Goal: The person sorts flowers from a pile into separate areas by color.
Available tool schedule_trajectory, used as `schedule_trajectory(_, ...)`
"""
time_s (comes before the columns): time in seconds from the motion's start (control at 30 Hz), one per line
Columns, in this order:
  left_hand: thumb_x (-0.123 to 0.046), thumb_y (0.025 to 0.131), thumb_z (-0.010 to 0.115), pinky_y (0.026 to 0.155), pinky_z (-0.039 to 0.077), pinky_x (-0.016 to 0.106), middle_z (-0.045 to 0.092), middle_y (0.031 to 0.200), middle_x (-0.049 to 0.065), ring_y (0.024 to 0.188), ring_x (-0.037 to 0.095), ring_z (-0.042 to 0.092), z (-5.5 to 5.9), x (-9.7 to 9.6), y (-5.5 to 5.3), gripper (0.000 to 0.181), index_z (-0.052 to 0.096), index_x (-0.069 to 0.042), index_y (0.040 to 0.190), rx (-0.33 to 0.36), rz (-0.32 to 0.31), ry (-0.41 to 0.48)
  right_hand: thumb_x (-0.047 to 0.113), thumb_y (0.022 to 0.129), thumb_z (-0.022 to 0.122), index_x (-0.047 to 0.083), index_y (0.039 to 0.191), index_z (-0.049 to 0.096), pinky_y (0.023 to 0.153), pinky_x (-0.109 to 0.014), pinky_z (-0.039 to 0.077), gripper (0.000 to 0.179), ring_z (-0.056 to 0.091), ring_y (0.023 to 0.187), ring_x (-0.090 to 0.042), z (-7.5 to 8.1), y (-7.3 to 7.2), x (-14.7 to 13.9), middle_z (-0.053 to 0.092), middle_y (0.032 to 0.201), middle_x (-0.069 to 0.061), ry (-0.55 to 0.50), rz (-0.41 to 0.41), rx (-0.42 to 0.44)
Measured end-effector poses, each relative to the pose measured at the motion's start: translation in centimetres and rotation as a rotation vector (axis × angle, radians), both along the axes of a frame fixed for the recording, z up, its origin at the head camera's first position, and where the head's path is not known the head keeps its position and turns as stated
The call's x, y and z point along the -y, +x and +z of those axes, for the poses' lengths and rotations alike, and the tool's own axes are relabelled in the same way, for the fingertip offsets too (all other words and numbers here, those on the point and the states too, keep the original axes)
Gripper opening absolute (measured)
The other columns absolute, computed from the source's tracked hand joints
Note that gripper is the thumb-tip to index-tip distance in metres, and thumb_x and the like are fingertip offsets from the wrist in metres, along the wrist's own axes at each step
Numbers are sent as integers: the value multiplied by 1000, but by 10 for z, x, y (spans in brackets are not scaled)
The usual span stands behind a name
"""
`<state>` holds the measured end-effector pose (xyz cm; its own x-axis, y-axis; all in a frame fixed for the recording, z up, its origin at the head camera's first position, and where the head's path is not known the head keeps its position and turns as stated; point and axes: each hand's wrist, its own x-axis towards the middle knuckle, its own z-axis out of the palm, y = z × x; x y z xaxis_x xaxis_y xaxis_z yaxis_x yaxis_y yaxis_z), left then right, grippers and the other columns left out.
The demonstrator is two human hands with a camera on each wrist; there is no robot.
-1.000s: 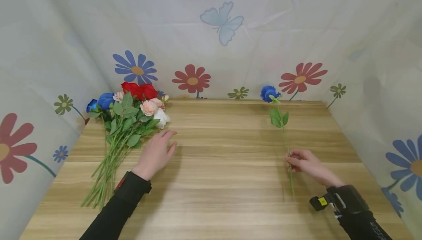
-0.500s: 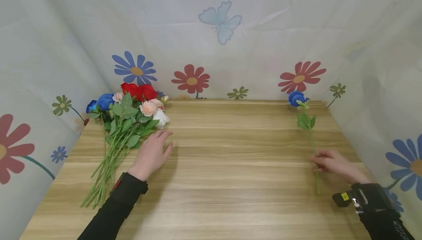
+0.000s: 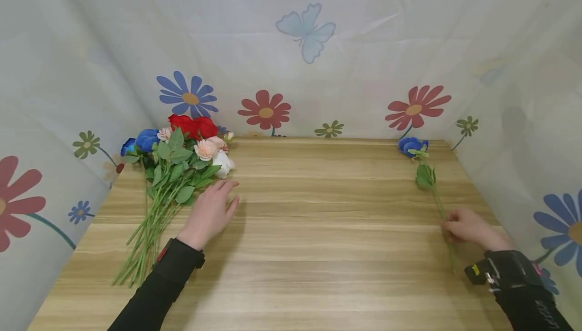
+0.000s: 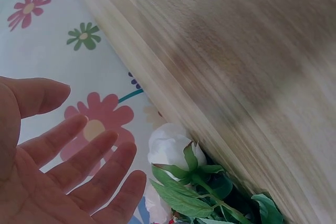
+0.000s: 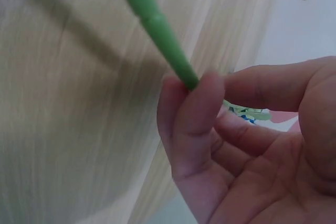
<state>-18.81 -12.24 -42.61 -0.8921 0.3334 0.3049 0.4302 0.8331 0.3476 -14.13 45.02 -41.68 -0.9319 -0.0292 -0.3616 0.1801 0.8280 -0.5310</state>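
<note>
At the right side of the table, my right hand (image 3: 468, 228) pinches the green stem (image 5: 160, 32) of a blue rose (image 3: 413, 147) between thumb and fingers. The bloom points toward the back edge and green leaves (image 3: 425, 176) sit partway down the stem. My left hand (image 3: 210, 213) hovers by the bunch of flowers (image 3: 177, 169) on the left, fingers loosely extended and holding nothing. In the left wrist view a white rose (image 4: 170, 148) lies just beyond those fingertips. Red, blue and pale pink blooms make up the rest of the bunch, its bare stems toward the front.
The wooden table (image 3: 318, 250) spreads between both hands. A pale curtain (image 3: 254, 33) printed with flowers and a butterfly encloses its back and sides. A small camera (image 3: 476, 272) is strapped to my right wrist.
My right hand has carried the blue rose to the right, and its bloom has tipped lower, toward the table's back right corner. My left hand has shifted only slightly left.
</note>
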Motion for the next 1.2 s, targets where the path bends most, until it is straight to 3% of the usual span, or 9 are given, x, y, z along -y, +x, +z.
schedule_trajectory(0.2, -20, 93, 59, 79, 49, 50, 59, 119, 19, 101, 36, 58, 0, 1, 0, 37, 56, -3, 126, -1, 1, -2, 13, 86, 56, -15, 91, 55, 57, -34, 46, 28, 56, 60, -18, 3, -5, -1, 58, 63, -4, 168, 20, -74)
schedule_trajectory(0.3, -20, 93, 59, 79, 49, 50, 59, 119, 19, 101, 36, 58, 0, 1, -1, 37, 55, -3, 126, -1, 1, 2, 16, 85, 59, -14, 92, 55, 57, -35, 45, 32, 54, 63, -20, 3, -7, 0, 57, 65, -4, 204, 28, -76)
schedule_trajectory(0.67, -18, 92, 61, 80, 49, 51, 58, 118, 20, 101, 37, 57, -2, 2, -3, 39, 55, -2, 126, 8, 12, 16, 7, 78, 58, -12, 91, 51, 58, -36, 46, 25, 58, 58, -18, -6, -11, -6, 59, 69, -9, 198, 9, -59)
schedule_trajectory(0.9, -18, 91, 62, 80, 48, 52, 58, 119, 21, 102, 38, 57, -4, 4, -4, 39, 55, -2, 126, 4, 22, 14, 7, 74, 56, -12, 91, 50, 60, -39, 45, 26, 57, 61, -22, -4, -9, -9, 58, 69, -11, 238, 12, -60)
schedule_trajectory(1.13, -17, 91, 61, 79, 49, 51, 59, 118, 21, 100, 37, 58, -6, 8, -4, 39, 55, -1, 126, -13, 16, 7, 20, 83, 58, -12, 97, 53, 65, -50, 45, 35, 55, 79, -42, 7, -6, 4, 59, 88, -30, 309, -12, -130)
schedule_trajectory(1.2, -17, 91, 61, 80, 49, 50, 59, 117, 21, 100, 37, 58, -5, 9, -4, 39, 55, -1, 126, -15, 16, 2, 23, 86, 56, -12, 101, 54, 64, -48, 46, 38, 57, 80, -42, 10, -8, 15, 60, 92, -30, 300, -22, -173)
